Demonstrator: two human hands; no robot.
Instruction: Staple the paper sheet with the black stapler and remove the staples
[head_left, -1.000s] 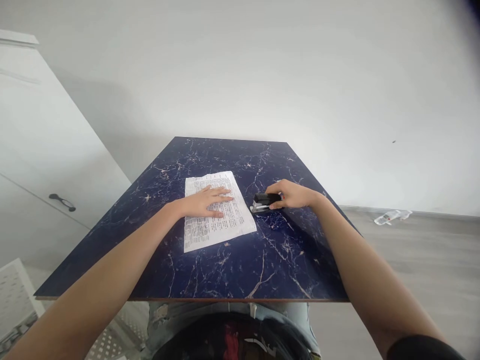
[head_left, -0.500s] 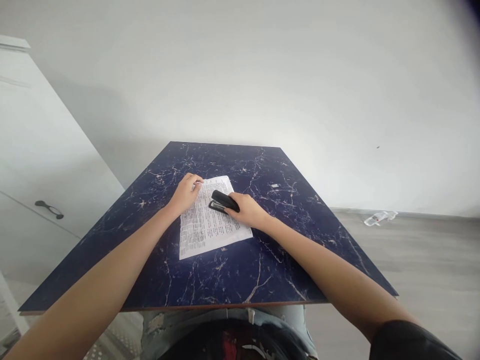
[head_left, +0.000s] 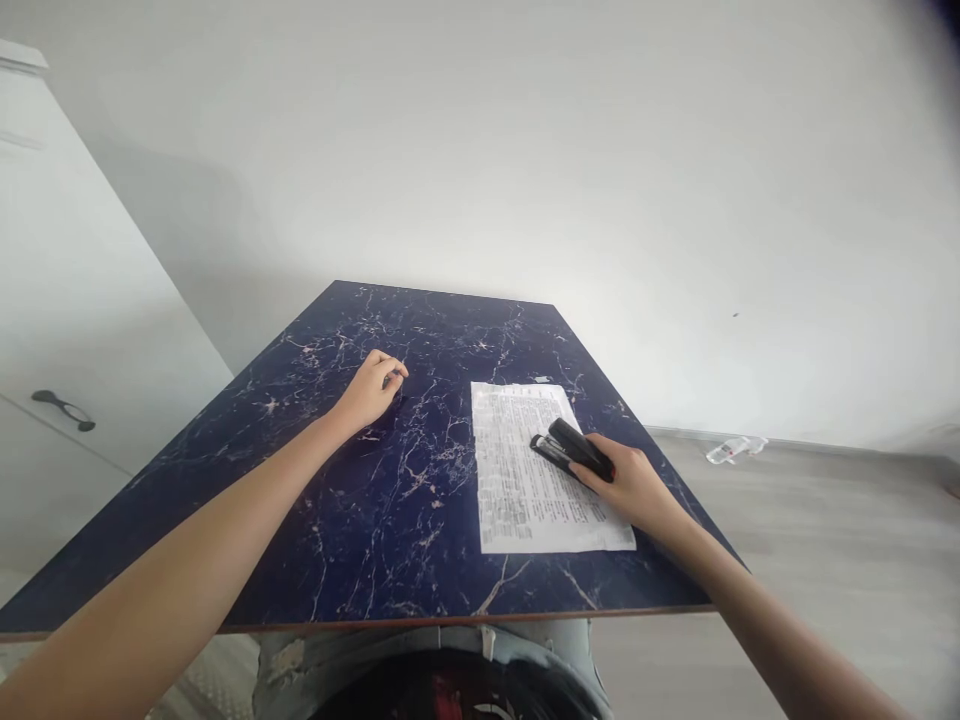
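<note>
My right hand [head_left: 626, 482] is closed round the back of a black stapler [head_left: 571, 450], whose jaws stand apart at the front. The stapler is over the right side of a white printed sheet of paper [head_left: 517, 460]; I cannot tell whether it presses on the sheet. The sheet lies on the right part of the dark blue marbled table [head_left: 420, 500]. To the left, away from the sheet, my left hand [head_left: 371, 388] hovers at or just above the tabletop. Its fingers are loosely bent, with a gap to the thumb, and nothing shows in them.
A small white scrap [head_left: 541, 380] lies by the sheet's far edge. To the left stands a white cabinet [head_left: 97, 300] with a dark handle [head_left: 64, 410]. A clear plastic item [head_left: 736, 449] is on the floor at the right, by the wall [head_left: 480, 150].
The sheet has moved right and nearer to me, together with my right hand and the stapler. My left hand has come off the sheet and stays at about the same place.
</note>
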